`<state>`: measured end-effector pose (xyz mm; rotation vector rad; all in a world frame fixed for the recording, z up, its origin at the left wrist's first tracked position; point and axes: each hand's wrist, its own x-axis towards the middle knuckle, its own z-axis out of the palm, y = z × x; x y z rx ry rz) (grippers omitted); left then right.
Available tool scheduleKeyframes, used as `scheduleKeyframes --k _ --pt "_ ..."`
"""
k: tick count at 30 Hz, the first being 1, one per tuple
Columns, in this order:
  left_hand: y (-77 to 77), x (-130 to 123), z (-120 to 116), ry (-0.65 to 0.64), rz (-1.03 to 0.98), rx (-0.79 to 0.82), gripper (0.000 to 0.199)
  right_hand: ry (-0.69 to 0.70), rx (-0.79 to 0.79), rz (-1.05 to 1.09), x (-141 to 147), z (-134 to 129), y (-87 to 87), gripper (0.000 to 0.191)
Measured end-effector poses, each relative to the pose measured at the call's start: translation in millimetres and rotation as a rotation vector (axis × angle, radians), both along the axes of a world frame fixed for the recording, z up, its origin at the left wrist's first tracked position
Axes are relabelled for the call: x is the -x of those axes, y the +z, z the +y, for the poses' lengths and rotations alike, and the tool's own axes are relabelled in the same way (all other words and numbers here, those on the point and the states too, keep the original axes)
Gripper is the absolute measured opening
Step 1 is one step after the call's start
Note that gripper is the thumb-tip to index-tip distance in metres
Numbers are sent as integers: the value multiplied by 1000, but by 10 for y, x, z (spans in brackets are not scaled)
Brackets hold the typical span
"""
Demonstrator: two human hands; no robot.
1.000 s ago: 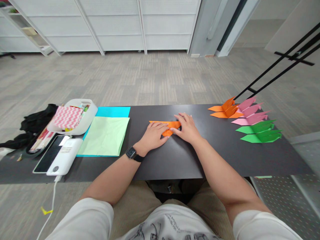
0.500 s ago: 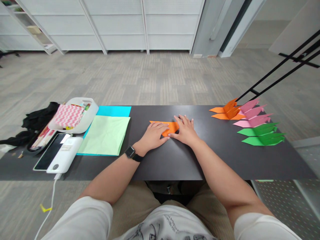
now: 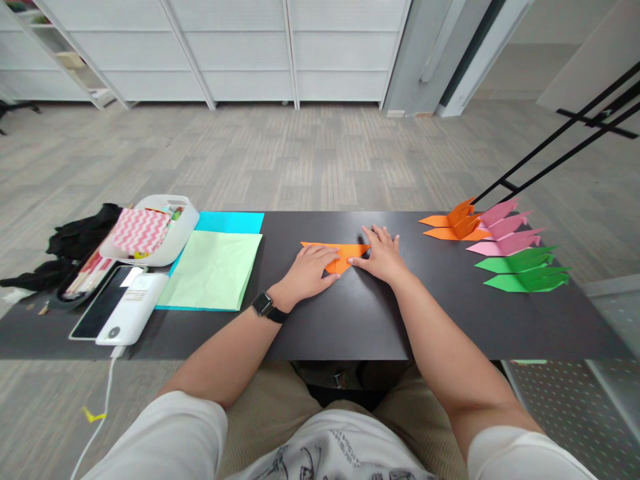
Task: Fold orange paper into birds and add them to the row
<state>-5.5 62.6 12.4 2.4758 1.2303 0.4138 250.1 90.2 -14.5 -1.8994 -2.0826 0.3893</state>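
Orange paper (image 3: 345, 257), folded into a shape with pointed ends, is laid flat on the dark table (image 3: 325, 333) between the two hands, its left part partly covered by the left hand (image 3: 313, 270). Compared with half a second ago, the right hand (image 3: 383, 260) has been shifted outward, and the paper's right point — covered then — is now exposed beside the fingers. The left hand has been kept in nearly the same place, so the paper seems to be steadied mainly from that side while its right part is worked.

Nothing is clenched: the left hand is spread flat over the paper, and the right hand is held loosely spread, its thumb laid at the paper's lower right edge and its fingers rested past the upper edge. How firmly either hand is pressed down cannot be told.

Well to the right of the right hand, orange folded figures (image 3: 453, 223), pink folded figures (image 3: 505, 243) and green folded figures (image 3: 525, 270) are lined up. To the left of the left hand, pale green paper (image 3: 210, 267) is stacked on a blue sheet (image 3: 230, 221) — both apart from the hands.
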Motion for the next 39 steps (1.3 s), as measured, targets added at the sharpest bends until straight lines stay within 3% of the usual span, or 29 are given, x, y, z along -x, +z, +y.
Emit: scheduleKeyframes --k 16,25,31,39 --pt "46 -6 -3 -9 8 8 46 -187 -30 40 -453 244 -101 91" --pt "15 10 -1 -15 -11 2 47 -274 -80 126 -491 295 -129 68" --pt "-37 23 11 -16 -18 -21 47 -222 -57 48 -428 249 -121 85" --pt "-18 52 13 -39 -32 19 51 -235 -67 59 -448 257 -146 71"
